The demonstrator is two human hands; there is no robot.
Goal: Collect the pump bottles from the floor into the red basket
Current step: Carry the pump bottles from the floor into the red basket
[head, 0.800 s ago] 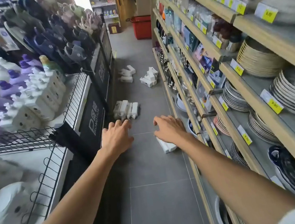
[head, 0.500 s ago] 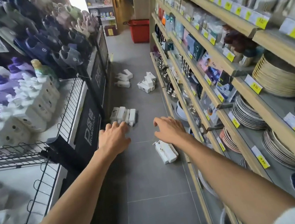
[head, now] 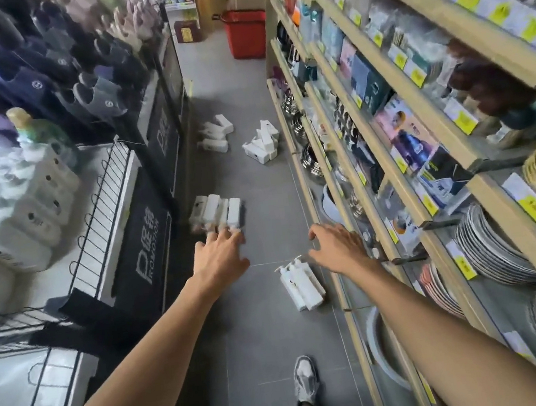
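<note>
nothing held: left hand (head: pixel 221 259) and right hand (head: pixel 336 246) both loose, fingers apart. pump bottles (head: pixel 300 285) in four clumps on floor (head: pixel 269 337), all well short of red basket (head: pixel 247 33), farthest clump near right hand.

Stacked plates (head: pixel 492 253) on wooden shelving (head: pixel 493 205) at 3 o'clock, yellow price tags (head: pixel 535 203) along edges. Hanging slippers (head: pixel 42 78) at 10 o'clock, wire rack (head: pixel 101 203) at 9, brown box (head: pixel 187 30) at 12.
</note>
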